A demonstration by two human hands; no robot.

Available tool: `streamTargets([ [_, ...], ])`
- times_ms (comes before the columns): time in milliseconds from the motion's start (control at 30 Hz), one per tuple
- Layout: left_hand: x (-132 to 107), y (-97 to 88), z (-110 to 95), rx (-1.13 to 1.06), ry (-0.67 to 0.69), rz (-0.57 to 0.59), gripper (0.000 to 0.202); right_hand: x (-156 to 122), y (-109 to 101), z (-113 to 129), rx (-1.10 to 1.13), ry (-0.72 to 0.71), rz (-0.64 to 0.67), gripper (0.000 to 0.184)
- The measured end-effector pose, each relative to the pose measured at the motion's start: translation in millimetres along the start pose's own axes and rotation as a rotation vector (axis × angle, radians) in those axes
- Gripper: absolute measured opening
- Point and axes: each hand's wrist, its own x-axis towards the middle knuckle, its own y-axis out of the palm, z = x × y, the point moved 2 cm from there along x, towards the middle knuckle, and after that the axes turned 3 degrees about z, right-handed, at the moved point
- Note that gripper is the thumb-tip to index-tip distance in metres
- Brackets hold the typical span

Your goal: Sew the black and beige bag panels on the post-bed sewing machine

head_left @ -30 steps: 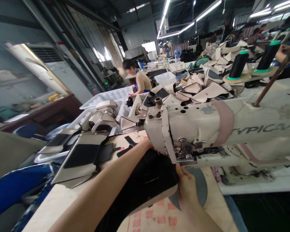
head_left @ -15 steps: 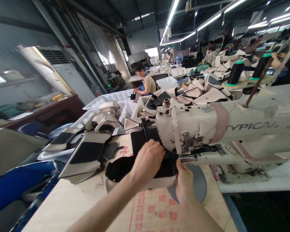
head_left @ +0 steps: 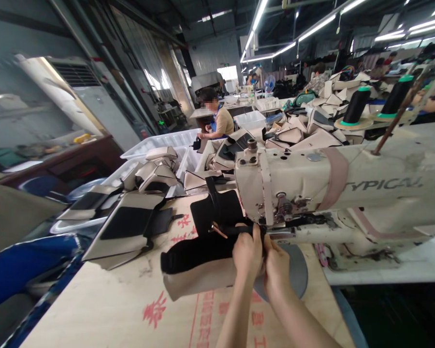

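Observation:
A beige bag (head_left: 199, 279) with a black lining lies on its side on the wooden tabletop, its right end beneath the head of the sewing machine (head_left: 290, 186). My left hand (head_left: 247, 253) is closed on the bag's upper edge near the needle area. Close beside it, my right hand (head_left: 276, 266) pinches the same edge at the bag's right end. A black strap (head_left: 235, 229) with a small metal-coloured fitting runs toward my left fingers. Behind it rises the black flap (head_left: 213, 212) with an upright strap loop. The needle and the stitched spot are hidden.
More beige-and-black bags (head_left: 125, 229) lie at the table's left. White plastic bins (head_left: 155, 142) with bag pieces stand beyond. Black thread cones (head_left: 357, 106) sit above the machine. A grey disc (head_left: 297, 273) lies under my right hand. A co-worker (head_left: 221, 121) sits behind the bins.
My left hand has moved from across the bag's opening to its right edge, beside my right hand. The black strap with the fitting now shows, and the bag's near side has turned up.

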Motion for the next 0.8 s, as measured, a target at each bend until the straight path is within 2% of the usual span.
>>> streamTargets([
  [133,10.6,0.8,11.1,-0.108,0.107,0.085,0.043,2.3,-2.4,-2.4,-0.011,0.001,-0.024,0.038],
  [333,14.4,0.7,12.0,-0.045,0.262,-0.029,0.028,-1.6,1.1,2.0,0.001,0.057,-0.05,0.043],
  [533,15.8,3.9,17.9,-0.04,0.255,-0.026,0.027,-5.1,3.6,6.4,0.058,0.063,-0.05,0.042],
  [800,16.0,2.5,16.4,-0.07,0.19,0.01,0.031,-6.4,-1.1,12.8,-0.065,0.047,-0.098,0.042],
])
